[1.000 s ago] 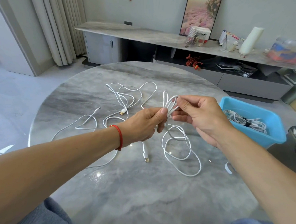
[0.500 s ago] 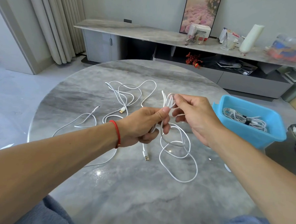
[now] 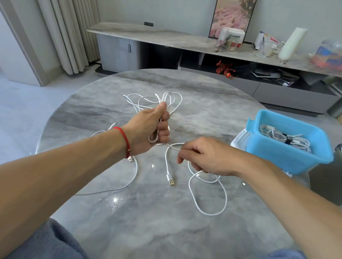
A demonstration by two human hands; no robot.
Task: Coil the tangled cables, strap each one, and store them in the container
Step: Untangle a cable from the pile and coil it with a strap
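Nearest you, your right hand (image 3: 208, 157) pinches the slack white cable (image 3: 208, 194) low over the glossy marble table (image 3: 161, 228), likely feeding the next loop. Beyond, your left hand (image 3: 148, 128) clenches the gathered coils upright. Farther right, the blue plastic container (image 3: 289, 155) holds a strapped bundle (image 3: 284, 136).

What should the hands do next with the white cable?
Probably the right hand should lift its strand up to the left hand as one more loop. The left hand already grips a bundle of loops, yet much of the cable lies loose on the table, with its plug free.
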